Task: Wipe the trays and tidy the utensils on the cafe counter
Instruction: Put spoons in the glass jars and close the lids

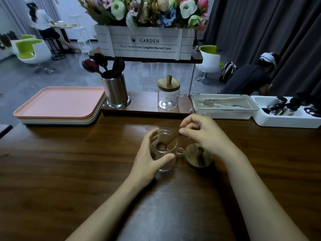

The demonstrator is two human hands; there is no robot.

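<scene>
— While your left grip (pixel 151 157) wraps the glass jar (pixel 165 166), thumb on the near wall and fingers round the far side, the jar stands upright on the surface (pixel 69 162) just in front of you. That hold looks meant to steady it.

— And your right grip (pixel 199 134)?

— Narrow: thumb and fingertips pinch the top end of the wooden spoon (pixel 171 139). A light pinch at the very end lets you steer it clear of the glass rim (sensible, by my reading).

— Where does the spoon point?

— Its long axis runs on a slant. The handle rises up and right toward your right grip, and the bowl sits down and left, inside the jar near the bottom. Whether the bowl touches the glass, I cannot tell.

— The lid (pixel 194 159)?

— Off, lying knob-up on the surface just right of the jar, so the mouth is free for you.

— And the rest of the job?

— Stacked trays (pixel 59 103) sit at the far left, with a steel holder (pixel 115 91) of dark spoons beside them and a second lidded jar (pixel 167 98) further right.
</scene>
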